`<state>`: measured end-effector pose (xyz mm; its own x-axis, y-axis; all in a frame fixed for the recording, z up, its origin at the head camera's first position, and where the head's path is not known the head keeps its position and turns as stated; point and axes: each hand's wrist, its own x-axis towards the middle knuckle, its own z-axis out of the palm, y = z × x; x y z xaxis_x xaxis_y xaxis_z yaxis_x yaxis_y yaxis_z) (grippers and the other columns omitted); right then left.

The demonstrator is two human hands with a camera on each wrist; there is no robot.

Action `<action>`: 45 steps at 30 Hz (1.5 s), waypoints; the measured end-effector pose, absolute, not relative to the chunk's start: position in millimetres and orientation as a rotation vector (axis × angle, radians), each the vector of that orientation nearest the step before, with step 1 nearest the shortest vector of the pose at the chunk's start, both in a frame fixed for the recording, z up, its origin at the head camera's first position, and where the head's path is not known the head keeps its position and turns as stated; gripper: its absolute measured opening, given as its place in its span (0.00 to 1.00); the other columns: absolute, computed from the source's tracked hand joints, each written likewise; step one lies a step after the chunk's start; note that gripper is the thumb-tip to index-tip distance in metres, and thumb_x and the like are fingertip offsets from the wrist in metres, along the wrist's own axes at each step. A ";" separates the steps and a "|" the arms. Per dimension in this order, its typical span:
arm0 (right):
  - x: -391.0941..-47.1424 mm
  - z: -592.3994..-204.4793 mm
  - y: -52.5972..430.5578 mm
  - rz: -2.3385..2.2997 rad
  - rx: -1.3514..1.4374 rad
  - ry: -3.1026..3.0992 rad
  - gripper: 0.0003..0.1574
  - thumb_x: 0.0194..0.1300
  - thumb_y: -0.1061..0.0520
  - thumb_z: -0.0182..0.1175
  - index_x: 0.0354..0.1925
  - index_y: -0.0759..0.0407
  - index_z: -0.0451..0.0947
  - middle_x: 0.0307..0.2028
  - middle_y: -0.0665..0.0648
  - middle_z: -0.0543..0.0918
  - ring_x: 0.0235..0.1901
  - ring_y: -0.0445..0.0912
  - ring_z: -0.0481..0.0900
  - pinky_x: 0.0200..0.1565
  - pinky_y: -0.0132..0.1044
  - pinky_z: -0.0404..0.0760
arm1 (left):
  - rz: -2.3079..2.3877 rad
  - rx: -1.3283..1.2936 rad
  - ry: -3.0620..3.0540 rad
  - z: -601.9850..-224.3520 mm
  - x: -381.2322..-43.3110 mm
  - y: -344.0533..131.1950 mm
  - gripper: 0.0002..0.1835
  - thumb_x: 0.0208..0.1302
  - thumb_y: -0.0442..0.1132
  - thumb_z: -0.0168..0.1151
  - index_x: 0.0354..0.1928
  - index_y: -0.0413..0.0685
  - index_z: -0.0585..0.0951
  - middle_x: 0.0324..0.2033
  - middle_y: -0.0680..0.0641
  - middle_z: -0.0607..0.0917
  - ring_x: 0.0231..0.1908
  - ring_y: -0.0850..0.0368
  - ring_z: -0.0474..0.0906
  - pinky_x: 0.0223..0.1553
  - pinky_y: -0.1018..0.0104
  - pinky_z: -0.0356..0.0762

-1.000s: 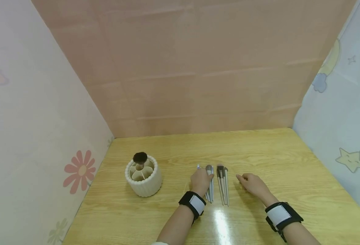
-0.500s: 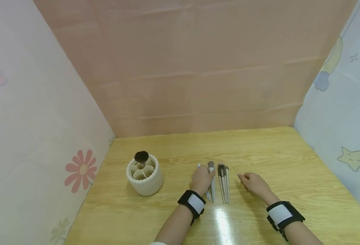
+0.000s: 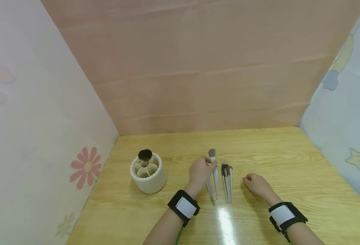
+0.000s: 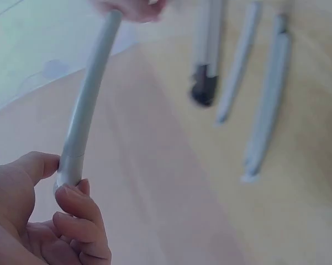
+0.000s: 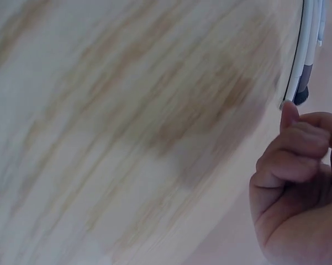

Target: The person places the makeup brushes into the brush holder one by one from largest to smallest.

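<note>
My left hand (image 3: 200, 172) pinches a makeup brush (image 3: 215, 183) between thumb and fingers near the top of its pale handle, bristles pointing away. In the left wrist view, the thumb and fingertips grip that handle (image 4: 91, 88), which slants up across the picture. Beside the hand lie more pale-handled brushes (image 3: 209, 189), partly hidden by it. Several brushes with dark bristles (image 3: 225, 180) lie side by side to the right. My right hand (image 3: 257, 183) rests at the table farther right, fingers loosely curled with nothing in them.
A round cream holder (image 3: 150, 182) with petal-shaped compartments stands on the wooden table (image 3: 259, 149) at the left. One brush with a fluffy black head (image 3: 145, 155) is upright in it. A pinkish-brown backdrop (image 3: 198, 85) rises behind, with patterned panels on both sides.
My left hand has drawn one brush up and away from those beside it, its bristle head now farther out than the others. My right hand stays at its place.
</note>
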<state>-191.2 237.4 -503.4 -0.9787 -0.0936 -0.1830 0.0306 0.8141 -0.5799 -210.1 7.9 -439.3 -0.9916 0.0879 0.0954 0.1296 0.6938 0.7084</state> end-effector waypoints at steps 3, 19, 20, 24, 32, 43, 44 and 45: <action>-191.5 -502.5 235.8 -0.896 -0.050 2.784 0.19 0.71 0.55 0.44 0.25 0.60 0.70 0.18 0.51 0.61 0.19 0.43 0.60 0.25 0.35 0.60 | -1.193 -0.191 -2.788 -422.4 -204.4 -1.2 0.16 0.64 0.52 0.59 0.37 0.46 0.81 0.20 0.55 0.79 0.12 0.67 0.60 0.13 0.75 0.56; -195.7 -503.3 228.7 -0.924 -0.094 2.755 0.20 0.72 0.55 0.44 0.23 0.58 0.67 0.18 0.50 0.61 0.19 0.43 0.59 0.25 0.35 0.59 | -1.348 0.027 -2.450 -347.8 -183.2 -106.7 0.17 0.64 0.51 0.61 0.41 0.43 0.80 0.27 0.48 0.81 0.19 0.64 0.71 0.19 0.74 0.66; -195.5 -503.2 229.0 -0.928 -0.100 2.754 0.20 0.72 0.55 0.44 0.23 0.58 0.67 0.18 0.50 0.61 0.19 0.43 0.59 0.25 0.36 0.59 | -1.340 0.047 -2.434 -346.2 -182.1 -114.3 0.17 0.64 0.50 0.61 0.42 0.42 0.80 0.27 0.47 0.81 0.20 0.64 0.72 0.20 0.74 0.68; -194.5 -502.9 229.7 -0.927 -0.099 2.753 0.20 0.72 0.55 0.44 0.22 0.58 0.67 0.17 0.50 0.61 0.18 0.43 0.58 0.24 0.35 0.59 | -1.328 0.173 -2.413 -342.9 -177.9 -145.8 0.20 0.65 0.52 0.59 0.46 0.42 0.79 0.31 0.46 0.82 0.24 0.65 0.75 0.27 0.74 0.72; -195.0 -501.5 231.8 -0.917 -0.070 2.762 0.19 0.71 0.55 0.44 0.23 0.58 0.67 0.18 0.50 0.61 0.19 0.43 0.60 0.24 0.35 0.60 | -1.225 0.430 -2.355 -348.0 -166.5 -199.5 0.21 0.67 0.53 0.55 0.48 0.41 0.78 0.35 0.44 0.81 0.27 0.67 0.71 0.28 0.74 0.69; -195.6 -501.3 229.4 -0.924 -0.068 2.747 0.20 0.72 0.55 0.44 0.22 0.57 0.65 0.17 0.49 0.59 0.18 0.42 0.58 0.24 0.35 0.60 | -1.174 0.442 -2.272 -364.3 -169.9 -216.3 0.21 0.66 0.51 0.56 0.47 0.39 0.78 0.37 0.40 0.84 0.24 0.72 0.68 0.28 0.76 0.66; -195.4 -500.9 229.1 -0.926 -0.067 2.747 0.20 0.72 0.55 0.44 0.22 0.57 0.65 0.17 0.49 0.59 0.18 0.42 0.58 0.24 0.35 0.59 | -1.171 0.436 -2.270 -365.8 -170.6 -216.5 0.20 0.66 0.51 0.57 0.46 0.39 0.78 0.37 0.40 0.84 0.24 0.72 0.68 0.28 0.76 0.66; -194.9 -500.7 228.7 -0.927 -0.063 2.746 0.20 0.72 0.55 0.44 0.22 0.57 0.65 0.17 0.49 0.59 0.18 0.42 0.58 0.24 0.35 0.59 | -1.166 0.430 -2.269 -367.5 -171.4 -216.7 0.20 0.66 0.50 0.57 0.46 0.39 0.78 0.37 0.40 0.84 0.24 0.71 0.68 0.29 0.77 0.66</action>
